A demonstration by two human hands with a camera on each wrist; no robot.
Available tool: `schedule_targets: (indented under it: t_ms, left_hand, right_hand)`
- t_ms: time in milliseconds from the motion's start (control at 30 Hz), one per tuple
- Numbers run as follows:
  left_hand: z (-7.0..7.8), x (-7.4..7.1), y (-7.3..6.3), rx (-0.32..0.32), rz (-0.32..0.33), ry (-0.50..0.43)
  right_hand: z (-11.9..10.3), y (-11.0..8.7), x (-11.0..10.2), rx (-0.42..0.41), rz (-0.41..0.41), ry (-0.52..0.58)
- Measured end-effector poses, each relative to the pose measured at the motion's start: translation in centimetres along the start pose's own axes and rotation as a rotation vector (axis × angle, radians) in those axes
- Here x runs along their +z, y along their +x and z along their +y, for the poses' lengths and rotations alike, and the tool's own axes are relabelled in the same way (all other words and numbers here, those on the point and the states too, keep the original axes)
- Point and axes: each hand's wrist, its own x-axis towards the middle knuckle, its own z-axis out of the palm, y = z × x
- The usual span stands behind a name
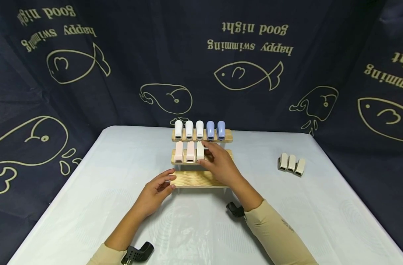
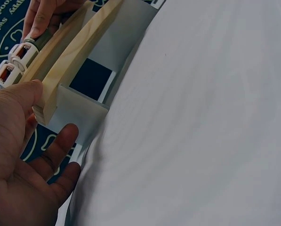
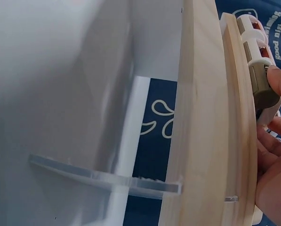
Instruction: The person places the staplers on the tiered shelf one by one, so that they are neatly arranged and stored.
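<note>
A three-tier wooden stand (image 1: 194, 179) stands on a white desk (image 1: 128, 158). On the stand's middle tier, the right grip (image 1: 218, 162) pinches a cream mini stapler (image 1: 200, 149), right of two pink staplers (image 1: 190, 151); whether it sits fully is hard to tell. The left grip (image 1: 155, 191), fingers loosely extended, is at the stand's lower left end. Three pale staplers (image 1: 291, 162) lie right of the stand. This appears to be placing; next likely calls for squaring it, then letting go.

A dark curtain (image 1: 168, 55) is hanging far, left and right, printed fish (image 1: 242, 76) and lettering (image 1: 250, 48) (upside down) are showing, a white tablecloth (image 1: 128, 154) is lying nearer
</note>
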Motion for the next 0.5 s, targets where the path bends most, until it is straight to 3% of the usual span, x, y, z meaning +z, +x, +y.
schedule_targets:
  t_ms: [200,500]
  left_hand:
    - [-0.46,0.01,0.15,0.003,-0.005,-0.012]
    - [-0.66,-0.11,0.06,0.0,-0.012,-0.001]
  right_hand:
    - [0.03,0.09,-0.12,0.001,-0.007,-0.026]
    - [0.21,-0.1,-0.51,0.022,-0.035,0.021]
